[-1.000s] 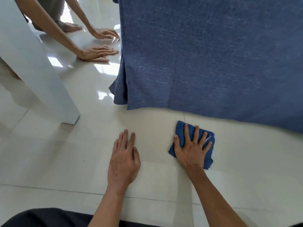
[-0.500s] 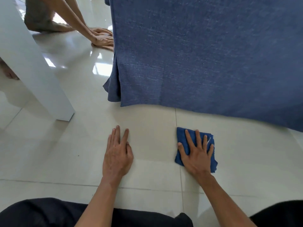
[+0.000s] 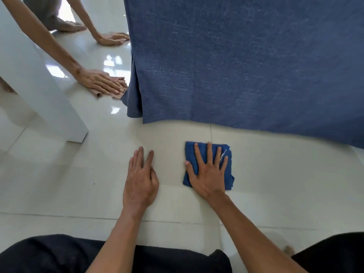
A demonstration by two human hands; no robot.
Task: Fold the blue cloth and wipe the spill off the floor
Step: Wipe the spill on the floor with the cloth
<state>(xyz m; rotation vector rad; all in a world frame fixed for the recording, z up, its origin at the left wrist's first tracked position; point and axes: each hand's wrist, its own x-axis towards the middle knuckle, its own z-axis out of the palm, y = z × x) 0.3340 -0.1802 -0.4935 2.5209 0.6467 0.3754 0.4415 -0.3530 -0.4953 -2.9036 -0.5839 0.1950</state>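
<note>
Cloth (image 3: 208,152), blue and folded into a small square, lies flat on the pale tiled floor (image 3: 275,174) under the right hand (image 3: 208,177), at about 3 o'clock from the left hand (image 3: 140,180) and well apart from it. The right hand is spread wide, palm down, all fingers splayed across the cloth; the fingertips stop just short of its far edge, and the thumb reaches over its left edge. It presses on the cloth and does not grip it. A few white threads show on the cloth near the little finger. The left hand lies flat on the bare tile, palm down, fingers straight and close together, holding nothing.

At 12 o'clock from the cloth, a tile joint runs away to the hem of a large blue fabric drape (image 3: 246,66) that hangs to the floor. At about 10 o'clock stands a white slanted panel (image 3: 39,85). Beyond it, another person's hand (image 3: 98,81) presses a pinkish cloth (image 3: 118,91) to the floor just beside the drape's corner, and their other hand (image 3: 112,38) rests flat farther back.
</note>
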